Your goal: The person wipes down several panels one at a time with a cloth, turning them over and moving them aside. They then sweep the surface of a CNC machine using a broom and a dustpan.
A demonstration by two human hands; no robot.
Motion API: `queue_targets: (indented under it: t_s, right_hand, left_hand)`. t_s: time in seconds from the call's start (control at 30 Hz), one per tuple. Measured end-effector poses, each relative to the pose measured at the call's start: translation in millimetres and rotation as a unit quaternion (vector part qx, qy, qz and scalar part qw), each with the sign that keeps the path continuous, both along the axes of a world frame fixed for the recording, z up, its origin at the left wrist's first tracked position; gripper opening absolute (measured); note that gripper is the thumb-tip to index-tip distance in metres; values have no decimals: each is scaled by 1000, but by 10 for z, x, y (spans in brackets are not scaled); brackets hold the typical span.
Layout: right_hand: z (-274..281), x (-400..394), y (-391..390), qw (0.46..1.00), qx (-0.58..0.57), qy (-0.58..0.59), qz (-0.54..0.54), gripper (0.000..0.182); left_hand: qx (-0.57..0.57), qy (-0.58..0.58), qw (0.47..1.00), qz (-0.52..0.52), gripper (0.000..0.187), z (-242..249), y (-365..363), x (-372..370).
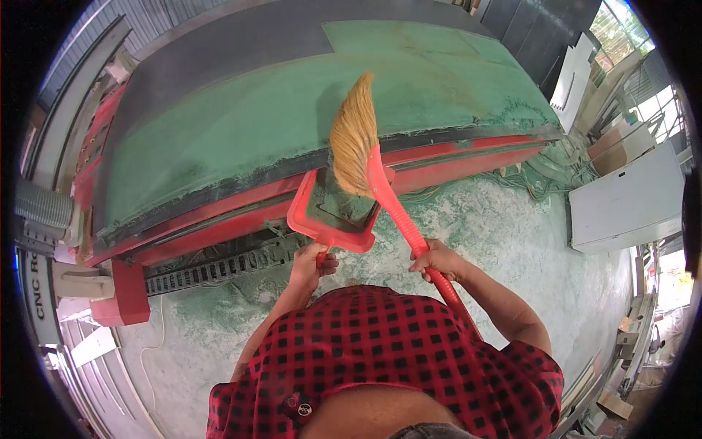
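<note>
My left hand [315, 265] is closed round the short handle of a red dustpan [349, 239], which is held against the near edge of a big machine bed. Greyish-green dust and a dark flat piece show inside the pan. In my right hand [439, 261] is the red ribbed handle of a broom [398, 212], fingers wrapped about it. The broom's straw bristles [354, 135] point up and away, above the pan and over the bed's edge. Whether the bristles touch the bed cannot be told.
The machine bed [241, 124] has a green dusty top and red sides. A cable chain [219, 269] runs low along its front. At left stands a gantry marked CNC [40, 293]. A white cabinet [625, 201] stands at right, with loose cables [537, 183] on the dusty floor [504, 241].
</note>
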State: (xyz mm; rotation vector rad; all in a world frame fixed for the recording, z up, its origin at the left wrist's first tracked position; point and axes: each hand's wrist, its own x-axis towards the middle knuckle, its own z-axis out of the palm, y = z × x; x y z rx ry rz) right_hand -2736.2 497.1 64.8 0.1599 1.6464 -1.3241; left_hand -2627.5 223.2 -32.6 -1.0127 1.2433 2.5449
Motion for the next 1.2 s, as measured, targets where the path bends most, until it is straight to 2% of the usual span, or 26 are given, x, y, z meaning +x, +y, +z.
queue_targets:
  t_s: [0.23, 0.5, 0.57, 0.8, 0.97, 1.2]
  right_hand:
    - [42, 215, 278, 998, 27, 57, 25, 35]
    - [81, 137, 528, 987, 27, 157, -17, 32]
    - [77, 84, 520, 978, 12, 195, -68, 32]
    - [-60, -77, 494, 959, 64, 246, -123, 30]
    - [-466, -282, 283, 970, 77, 222, -60, 31]
    - [-403, -332, -169, 980, 85, 180, 26, 31]
  left_hand:
    - [2, -11, 1000, 27, 30, 7, -47, 124]
    - [-9, -20, 999, 32, 30, -63, -56, 203]
    - [-6, -16, 999, 31, 30, -67, -46, 215]
    - [1, -6, 999, 33, 31, -51, -61, 301]
    - [20, -6, 999, 43, 33, -85, -100, 355]
    - [1, -8, 998, 60, 30, -106, -159, 400]
